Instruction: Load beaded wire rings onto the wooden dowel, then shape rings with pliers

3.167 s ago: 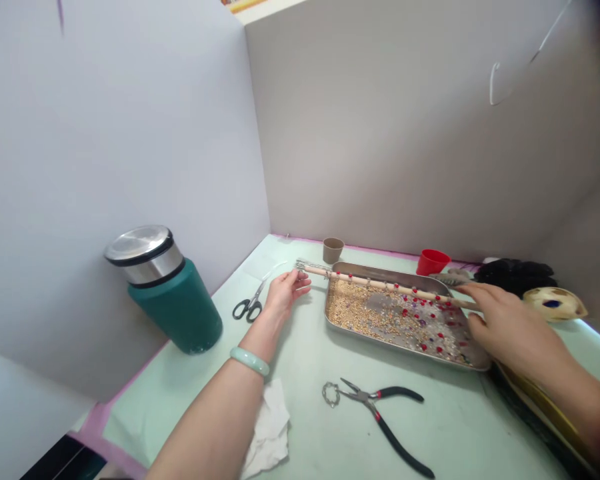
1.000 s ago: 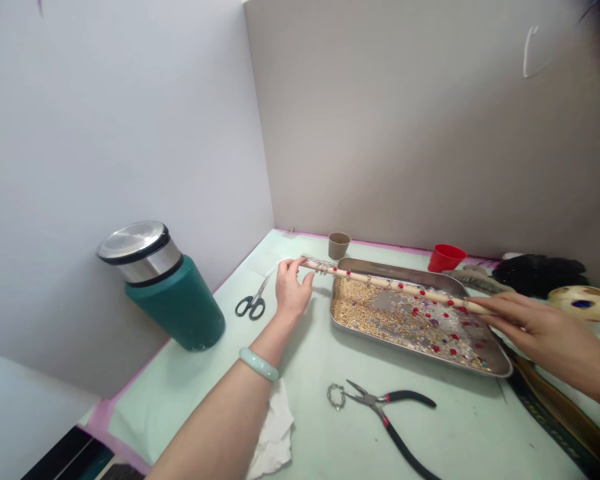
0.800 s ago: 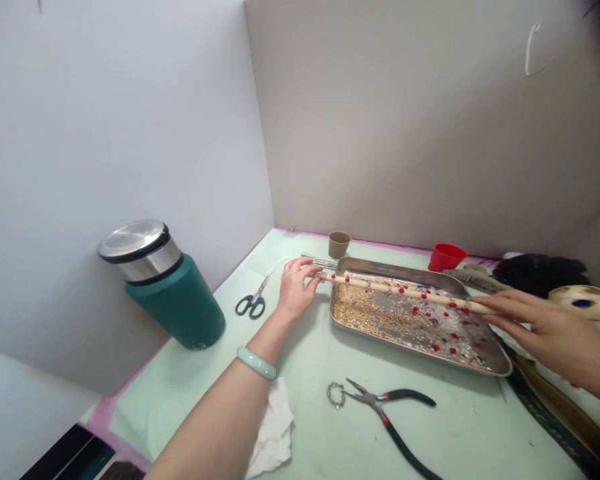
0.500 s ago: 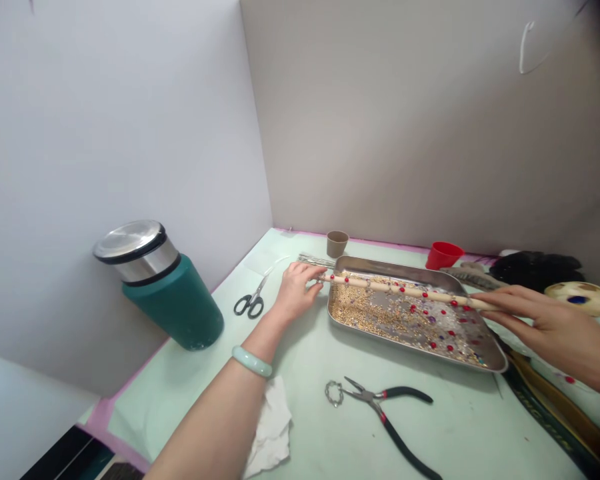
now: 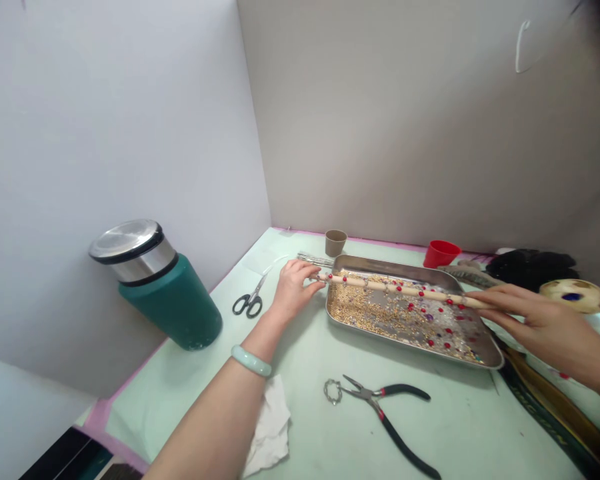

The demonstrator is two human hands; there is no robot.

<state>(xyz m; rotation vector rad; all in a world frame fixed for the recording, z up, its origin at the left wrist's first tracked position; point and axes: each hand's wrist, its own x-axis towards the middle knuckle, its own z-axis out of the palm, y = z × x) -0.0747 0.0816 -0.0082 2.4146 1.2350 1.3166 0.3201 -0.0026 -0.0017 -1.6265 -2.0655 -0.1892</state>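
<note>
A pale wooden stick (image 5: 379, 286) with red beads and thin wire wound along it spans the space over a shallow metal tray (image 5: 415, 353). My right hand (image 5: 545, 320) grips its right end between thumb and fingers. At the other end, my left hand (image 5: 293, 288) has its fingers and thumb closed about the tip; the exact contact is partly hidden. Small gold beads (image 5: 357, 310) fill the tray's left side. Clear and red beads lie scattered at its right. A jade-green bangle (image 5: 251, 361) circles my left wrist.
Pliers (image 5: 365, 393) with black handles lie open in front, beside a small wire ring (image 5: 333, 392). Scissors (image 5: 250, 303) and a teal bottle (image 5: 173, 303) are at left. Behind the tray stand a brown cup (image 5: 335, 243) and a red cup (image 5: 441, 254). White tissue (image 5: 271, 430) lies near my left forearm.
The view has shifted very slightly. Both hands keep the stick in nearly the same place, and the left thumb has moved a little along its end.
</note>
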